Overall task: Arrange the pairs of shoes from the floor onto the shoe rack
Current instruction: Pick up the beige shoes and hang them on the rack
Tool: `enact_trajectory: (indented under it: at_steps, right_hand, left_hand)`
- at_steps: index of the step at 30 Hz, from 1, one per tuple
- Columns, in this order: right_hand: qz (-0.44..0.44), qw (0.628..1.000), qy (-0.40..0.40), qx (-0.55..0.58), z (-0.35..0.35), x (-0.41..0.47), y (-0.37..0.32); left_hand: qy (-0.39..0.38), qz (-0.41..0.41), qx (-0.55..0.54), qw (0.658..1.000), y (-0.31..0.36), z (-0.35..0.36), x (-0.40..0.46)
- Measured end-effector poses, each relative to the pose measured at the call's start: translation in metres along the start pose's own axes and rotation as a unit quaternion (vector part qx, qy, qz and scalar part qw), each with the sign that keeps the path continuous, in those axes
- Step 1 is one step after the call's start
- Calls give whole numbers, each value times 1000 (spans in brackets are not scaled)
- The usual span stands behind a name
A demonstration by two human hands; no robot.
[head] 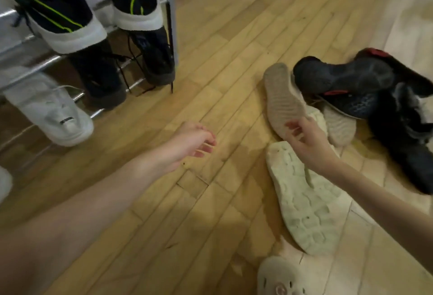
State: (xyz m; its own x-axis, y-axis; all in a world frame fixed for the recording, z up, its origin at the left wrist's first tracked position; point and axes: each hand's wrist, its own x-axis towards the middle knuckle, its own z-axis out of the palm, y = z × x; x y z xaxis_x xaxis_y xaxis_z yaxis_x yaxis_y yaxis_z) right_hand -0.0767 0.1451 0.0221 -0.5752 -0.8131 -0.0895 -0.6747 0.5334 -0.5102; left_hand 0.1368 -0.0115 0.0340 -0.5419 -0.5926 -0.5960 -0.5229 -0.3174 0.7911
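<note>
A metal shoe rack [172, 25] stands at the upper left. It holds black sneakers with green lines [54, 13], dark shoes [154, 60] below them and a white sneaker [58, 116]. A pile of shoes lies on the floor at the right: a beige-soled shoe [281, 100] turned on its side, a white-soled sneaker [307, 201] sole up, and black sneakers [346, 77]. My right hand [307, 140] touches the heel end of the beige-soled shoe, fingers curled at its edge. My left hand [194, 142] hovers over bare floor, fingers apart, holding nothing.
A cream clog with holes [278, 278] lies at the bottom edge. More black and white shoes [407, 130] lie at the far right. Wooden floor [210, 72] runs between the rack and the pile. A pale mat [386, 259] lies under part of the pile.
</note>
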Motion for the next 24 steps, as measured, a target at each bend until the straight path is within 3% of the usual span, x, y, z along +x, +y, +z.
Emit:
enact_trajectory:
  at_steps: [3, 5, 8, 12, 15, 17, 19, 22, 24]
  right_hand:
    - [25, 999, 1, -27, -2, -44, 36]
    - [67, 997, -5, -37, -1, -72, 53]
    - [136, 989, -28, -55, 7, -109, 64]
    - [156, 977, -79, -122, 21, -144, 63]
    - [150, 970, -105, -162, 35, -153, 60]
    - [143, 971, -93, -168, 39, -153, 59]
    - [155, 979, -87, -96, 34, -151, 59]
    - [164, 977, -77, 111, 17, -147, 57]
    - [176, 947, -114, 244, 5, -140, 58]
  left_hand:
    - [-41, 58, 86, 994, -8, 35, 22]
    - [-78, 164, 222, 958, -14, 58, 33]
    - [-140, 311, 427, 837, -18, 85, 42]
    - [-181, 433, 571, 673, -10, 120, 56]
    - [-218, 447, 611, 616, -3, 130, 69]
    - [-233, 446, 616, 606, 0, 132, 76]
    - [-246, 441, 600, 620, 1, 130, 81]
    - [-298, 386, 559, 671, 4, 120, 79]
    - [-317, 348, 518, 715, 8, 107, 74]
